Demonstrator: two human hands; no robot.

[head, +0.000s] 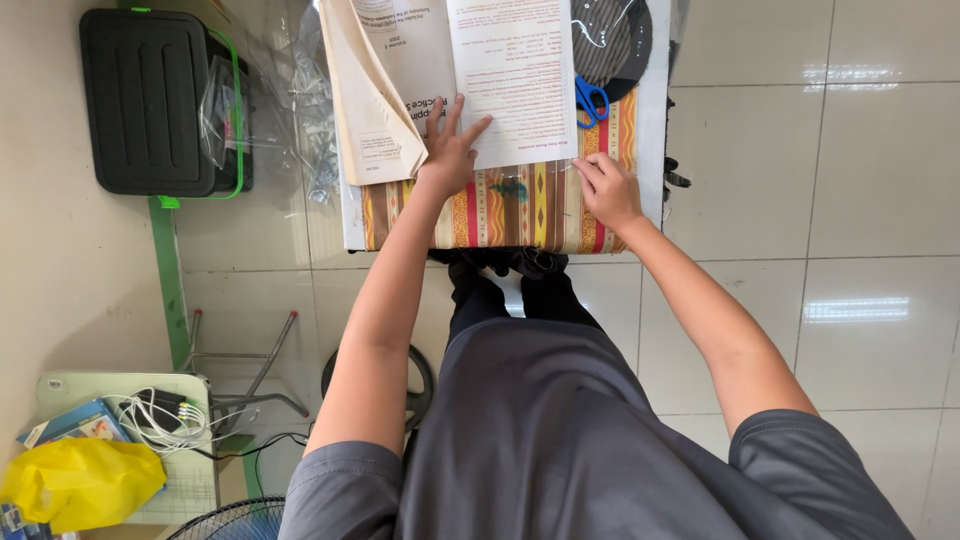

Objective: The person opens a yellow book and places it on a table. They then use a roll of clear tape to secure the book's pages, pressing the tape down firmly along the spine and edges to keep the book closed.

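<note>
Nearby, blue scissors (591, 101) beside papers (511, 80)

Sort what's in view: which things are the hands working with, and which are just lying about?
In hand: left hand pressing the printed sheet; right hand on the striped cloth; cream booklet.

Lying about: blue scissors, black crate, yellow bag, white cables, fan.

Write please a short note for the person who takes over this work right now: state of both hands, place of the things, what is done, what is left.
Left hand: flat, fingers spread, pressing the open book onto the striped tablecloth.
Right hand: fingers curled at the book's lower right corner; what its grip holds cannot be told.
Blue scissors: on the table beside the book's right edge, untouched.
Done: book lies open, held flat.
Left: not clear from this view.
</note>
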